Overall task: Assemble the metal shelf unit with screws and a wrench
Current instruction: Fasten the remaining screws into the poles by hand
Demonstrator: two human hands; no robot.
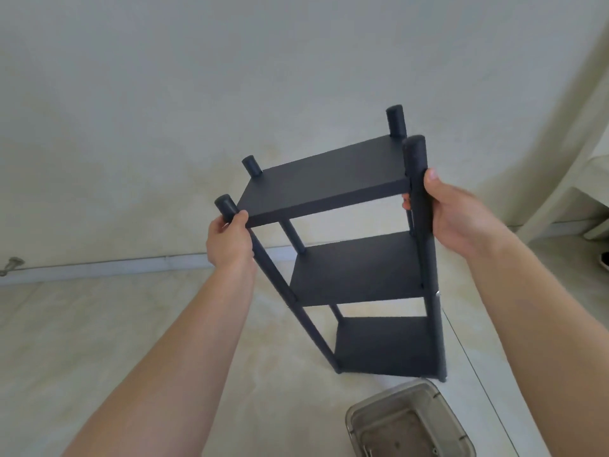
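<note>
A dark grey metal shelf unit (329,183) with three shelves and round posts stands upright on the pale tiled floor, leaning slightly away from me. My left hand (229,240) grips its near-left post just below the top shelf. My right hand (456,211) is wrapped around the near-right post at the top shelf, thumb along the post. A small silver screw head (437,294) shows on the right post at the middle shelf. No wrench is visible.
A clear plastic container (405,420) sits on the floor just in front of the shelf's base, at the bottom right. A pale wall with a baseboard (131,262) runs behind. White furniture (586,179) stands at the far right.
</note>
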